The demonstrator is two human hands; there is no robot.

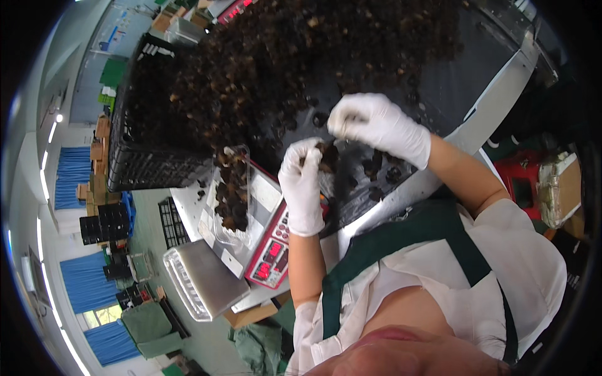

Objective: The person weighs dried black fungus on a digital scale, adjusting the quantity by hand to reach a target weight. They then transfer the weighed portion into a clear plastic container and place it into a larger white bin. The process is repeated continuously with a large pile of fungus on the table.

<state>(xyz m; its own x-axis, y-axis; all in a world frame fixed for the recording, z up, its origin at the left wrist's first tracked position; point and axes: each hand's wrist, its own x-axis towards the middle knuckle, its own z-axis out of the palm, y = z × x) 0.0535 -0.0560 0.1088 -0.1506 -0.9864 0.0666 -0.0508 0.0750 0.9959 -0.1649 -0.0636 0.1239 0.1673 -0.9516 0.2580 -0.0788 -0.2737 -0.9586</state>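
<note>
My left hand (pixel 301 182), in a white glove, pinches a dark brown, wrinkled piece (pixel 327 158) that looks like dried mushroom. To its right, my gloved right hand (pixel 380 128) hangs over the table with its fingers curled together; what they hold, if anything, I cannot make out. Beyond both hands spreads a large heap of similar dark pieces (pixel 276 62). A few loose pieces (pixel 374 166) lie on the black sheet below my right hand. Left of my left hand, a clear plastic tray (pixel 241 235) with dark pieces in it rests on a red-framed scale (pixel 268 263).
A black slatted crate (pixel 160 166) stands at the left of the heap. Nearer me on the left is a stack of clear trays (pixel 207 279). A pale raised table edge (pixel 508 81) curves along the right. A red container (pixel 522 185) stands beyond it.
</note>
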